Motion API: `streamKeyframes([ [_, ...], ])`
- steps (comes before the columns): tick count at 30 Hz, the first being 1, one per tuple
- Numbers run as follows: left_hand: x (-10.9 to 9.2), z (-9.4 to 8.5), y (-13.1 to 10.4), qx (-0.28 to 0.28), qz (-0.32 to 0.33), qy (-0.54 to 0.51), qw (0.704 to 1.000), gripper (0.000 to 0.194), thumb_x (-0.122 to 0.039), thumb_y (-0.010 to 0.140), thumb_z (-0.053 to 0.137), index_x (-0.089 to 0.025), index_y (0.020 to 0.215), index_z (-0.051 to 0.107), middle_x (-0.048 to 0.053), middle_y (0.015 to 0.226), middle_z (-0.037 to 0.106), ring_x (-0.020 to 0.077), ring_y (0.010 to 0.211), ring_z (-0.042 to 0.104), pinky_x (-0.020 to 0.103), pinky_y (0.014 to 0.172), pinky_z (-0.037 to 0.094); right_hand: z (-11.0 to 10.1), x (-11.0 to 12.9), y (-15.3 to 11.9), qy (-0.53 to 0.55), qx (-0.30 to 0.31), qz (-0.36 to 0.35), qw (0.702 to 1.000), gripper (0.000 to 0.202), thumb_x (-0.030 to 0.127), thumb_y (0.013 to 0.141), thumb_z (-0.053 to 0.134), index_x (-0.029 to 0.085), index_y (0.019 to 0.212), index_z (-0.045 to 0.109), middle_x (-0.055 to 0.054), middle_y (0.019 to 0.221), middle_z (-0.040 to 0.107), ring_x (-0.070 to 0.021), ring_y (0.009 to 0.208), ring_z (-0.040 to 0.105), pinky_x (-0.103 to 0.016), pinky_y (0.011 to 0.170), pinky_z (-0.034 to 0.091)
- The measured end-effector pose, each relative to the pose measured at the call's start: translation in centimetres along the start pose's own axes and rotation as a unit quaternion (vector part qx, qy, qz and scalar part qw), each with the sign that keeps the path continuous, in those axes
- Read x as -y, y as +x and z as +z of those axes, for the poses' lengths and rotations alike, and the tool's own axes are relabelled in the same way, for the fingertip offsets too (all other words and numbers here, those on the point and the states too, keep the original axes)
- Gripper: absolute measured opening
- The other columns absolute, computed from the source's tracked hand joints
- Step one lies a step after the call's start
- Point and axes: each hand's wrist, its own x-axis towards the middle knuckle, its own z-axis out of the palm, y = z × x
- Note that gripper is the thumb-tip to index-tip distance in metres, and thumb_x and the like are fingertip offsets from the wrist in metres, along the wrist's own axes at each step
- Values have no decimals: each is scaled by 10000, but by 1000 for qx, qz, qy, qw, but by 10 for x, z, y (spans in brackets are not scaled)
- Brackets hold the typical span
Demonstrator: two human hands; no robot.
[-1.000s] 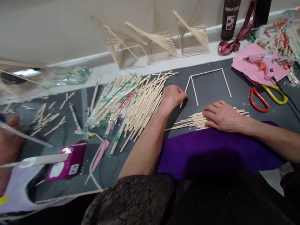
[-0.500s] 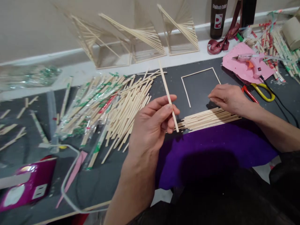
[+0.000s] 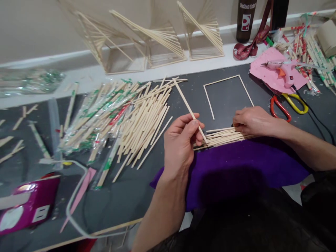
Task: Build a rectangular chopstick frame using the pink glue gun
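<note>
A single pale wooden stick (image 3: 185, 99) is pinched between the thumb and fingers of my left hand (image 3: 183, 134), tilted up and to the left. My right hand (image 3: 250, 120) is on the right part of a row of sticks (image 3: 223, 138) by the purple cloth (image 3: 236, 164); its fingers are bent together, and whatever they hold is hidden. Behind the row, a three-sided stick frame (image 3: 223, 81) lies on the dark table (image 3: 147, 196), its near side open. Left of my left hand spreads a loose pile of bare sticks (image 3: 147, 126).
Twisted stick structures (image 3: 157, 36) stand along the wall. Wrapped sticks (image 3: 97, 112) lie left of the pile. At the right are a pink glue gun (image 3: 288, 75) with a cord, scissors (image 3: 296, 105) and a dark bottle (image 3: 245, 22). A white cable (image 3: 69, 199) curves at the lower left.
My left hand has shifted right and slightly down, and its stick leans further left. My right hand has lowered onto the row of sticks. One more stick shows at the loose pile's right edge.
</note>
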Motion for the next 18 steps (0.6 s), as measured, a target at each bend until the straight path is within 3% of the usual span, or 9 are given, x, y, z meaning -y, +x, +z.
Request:
streamKeyframes([
  [5, 0, -1, 2, -22, 18, -13, 1000, 233, -344, 668, 781, -201, 817, 671, -24, 674, 673, 57, 460, 529, 152, 379, 403, 4, -16, 0, 152, -72, -11, 986, 150, 238, 862, 605, 204, 845, 750, -26, 877, 708, -142, 770, 603, -269, 629, 341],
  [11, -5, 2, 10, 13, -51, 3, 999, 335, -392, 577, 865, -184, 766, 683, 16, 754, 724, 91, 569, 631, 159, 430, 467, -5, -6, 6, 415, -127, 10, 901, 204, 331, 840, 615, 165, 814, 731, -2, 681, 657, -120, 642, 563, -270, 622, 421],
  [14, -13, 14, 19, 48, -40, 56, 997, 352, -412, 586, 863, -167, 785, 706, 47, 773, 739, 130, 612, 674, 181, 446, 490, -8, 1, 15, 446, -148, 0, 883, 185, 310, 824, 612, 160, 808, 719, 3, 667, 655, -112, 616, 554, -267, 617, 427],
  [18, -21, 35, 37, 68, 37, 120, 990, 270, -376, 683, 801, -158, 825, 726, 43, 762, 733, 139, 647, 690, 196, 496, 508, -8, -7, 28, 365, -225, 3, 903, 174, 280, 834, 596, 158, 846, 720, -7, 729, 680, -120, 667, 567, -272, 660, 418],
])
